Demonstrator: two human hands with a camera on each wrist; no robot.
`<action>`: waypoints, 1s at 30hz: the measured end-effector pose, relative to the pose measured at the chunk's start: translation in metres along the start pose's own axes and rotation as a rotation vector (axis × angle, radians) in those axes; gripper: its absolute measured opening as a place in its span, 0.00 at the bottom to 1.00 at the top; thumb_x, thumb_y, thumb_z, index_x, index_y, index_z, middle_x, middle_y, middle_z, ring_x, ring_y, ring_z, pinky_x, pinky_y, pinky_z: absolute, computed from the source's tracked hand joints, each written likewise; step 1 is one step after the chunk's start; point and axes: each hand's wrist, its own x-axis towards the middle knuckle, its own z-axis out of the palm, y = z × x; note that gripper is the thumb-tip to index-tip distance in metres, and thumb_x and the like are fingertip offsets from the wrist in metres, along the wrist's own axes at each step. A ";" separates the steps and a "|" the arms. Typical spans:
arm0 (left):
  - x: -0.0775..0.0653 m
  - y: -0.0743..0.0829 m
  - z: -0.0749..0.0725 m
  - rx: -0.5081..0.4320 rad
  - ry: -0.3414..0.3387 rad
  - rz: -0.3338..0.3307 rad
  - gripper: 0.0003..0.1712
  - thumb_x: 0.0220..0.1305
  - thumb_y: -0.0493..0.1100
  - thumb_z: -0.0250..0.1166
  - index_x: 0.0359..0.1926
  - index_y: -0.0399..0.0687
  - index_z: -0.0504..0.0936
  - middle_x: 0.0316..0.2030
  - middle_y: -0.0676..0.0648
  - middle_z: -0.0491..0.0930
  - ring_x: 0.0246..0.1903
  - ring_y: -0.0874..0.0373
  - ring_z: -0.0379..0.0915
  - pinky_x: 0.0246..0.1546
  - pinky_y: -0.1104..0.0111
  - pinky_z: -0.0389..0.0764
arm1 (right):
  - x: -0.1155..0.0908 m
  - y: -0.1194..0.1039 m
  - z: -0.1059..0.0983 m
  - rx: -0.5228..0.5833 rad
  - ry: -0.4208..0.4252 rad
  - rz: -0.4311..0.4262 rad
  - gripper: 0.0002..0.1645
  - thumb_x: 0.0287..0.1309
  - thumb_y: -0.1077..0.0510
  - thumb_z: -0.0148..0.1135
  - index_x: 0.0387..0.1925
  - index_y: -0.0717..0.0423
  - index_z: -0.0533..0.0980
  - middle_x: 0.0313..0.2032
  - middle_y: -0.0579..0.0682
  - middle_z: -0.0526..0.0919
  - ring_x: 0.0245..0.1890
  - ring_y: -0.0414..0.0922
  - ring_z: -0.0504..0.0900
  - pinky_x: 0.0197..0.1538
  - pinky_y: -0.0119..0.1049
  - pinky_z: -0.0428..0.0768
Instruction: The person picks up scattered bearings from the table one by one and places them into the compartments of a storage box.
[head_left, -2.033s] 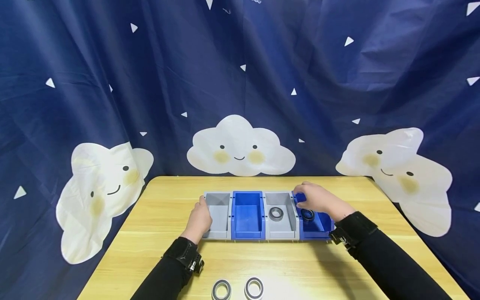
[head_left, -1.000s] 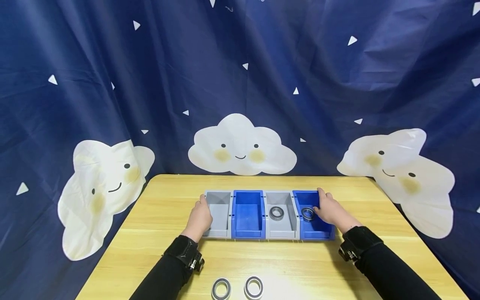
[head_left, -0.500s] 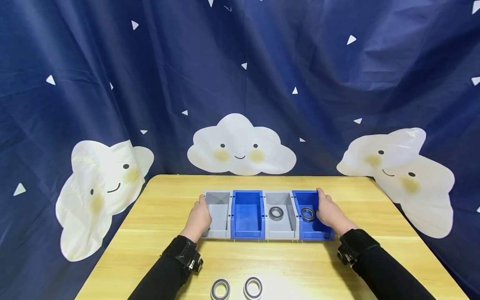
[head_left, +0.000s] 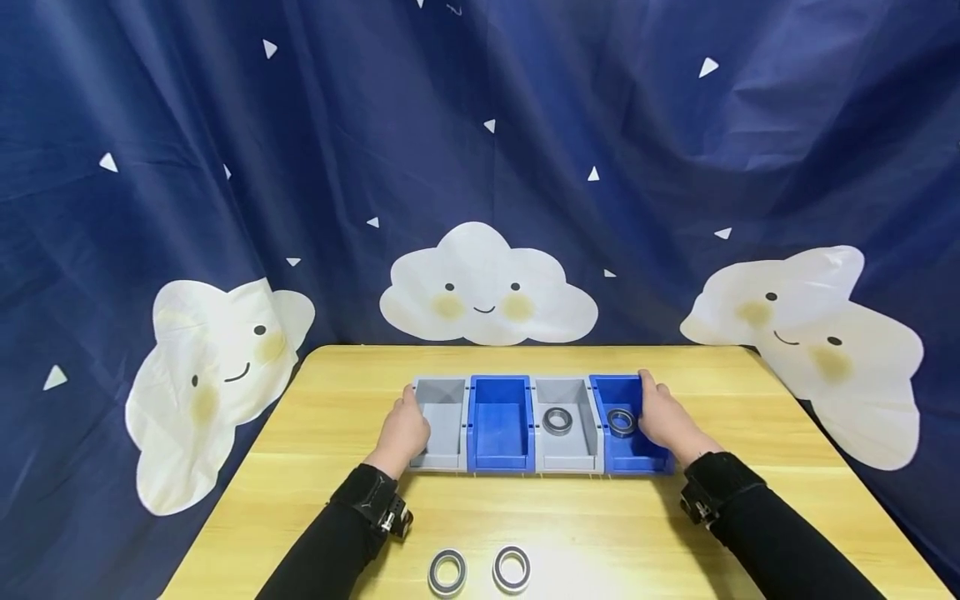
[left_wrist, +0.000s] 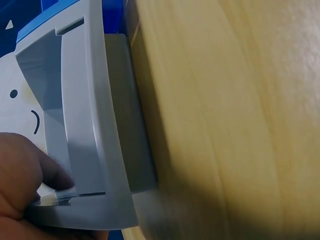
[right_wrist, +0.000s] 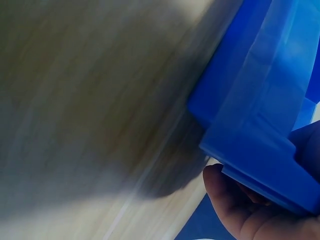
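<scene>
Four-part row of joined bins, grey and blue by turns, lies across the table. My left hand grips the outer side wall of the leftmost grey bin; in the left wrist view its thumb reaches inside over the wall. On the other end, my right hand holds the outer wall of the rightmost blue bin, fingers curled under its edge in the right wrist view. One ball bearing lies in the right grey bin, another bearing in the rightmost blue bin. The left blue bin holds nothing.
Two more bearings, a left one and a right one, lie on the wooden table near its front. A dark blue curtain with printed clouds hangs behind the table's back edge.
My right hand has moved from above the rightmost blue bin and its bearing to that bin's outer wall and grips it. My left hand has kept its hold on the grey bin.
</scene>
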 end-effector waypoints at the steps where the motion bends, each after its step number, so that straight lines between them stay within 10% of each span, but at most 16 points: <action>1: 0.000 0.001 -0.001 0.001 0.010 0.010 0.39 0.66 0.31 0.52 0.73 0.23 0.48 0.56 0.23 0.71 0.49 0.36 0.77 0.52 0.48 0.79 | 0.000 -0.001 -0.001 -0.003 0.002 0.002 0.44 0.59 0.71 0.52 0.72 0.74 0.45 0.54 0.84 0.65 0.45 0.67 0.79 0.52 0.62 0.78; 18: -0.020 0.016 -0.022 0.077 0.139 0.134 0.37 0.67 0.41 0.61 0.73 0.34 0.61 0.60 0.30 0.67 0.61 0.37 0.61 0.58 0.47 0.69 | 0.000 0.000 0.000 -0.005 -0.007 0.015 0.47 0.58 0.71 0.56 0.73 0.73 0.44 0.56 0.83 0.64 0.44 0.65 0.79 0.52 0.62 0.78; 30: -0.052 0.037 -0.025 0.046 -0.032 0.451 0.39 0.64 0.50 0.67 0.71 0.40 0.66 0.63 0.38 0.70 0.63 0.39 0.65 0.66 0.45 0.64 | 0.000 0.003 0.004 -0.014 0.019 0.000 0.46 0.57 0.71 0.55 0.72 0.74 0.45 0.54 0.83 0.65 0.43 0.66 0.79 0.51 0.62 0.78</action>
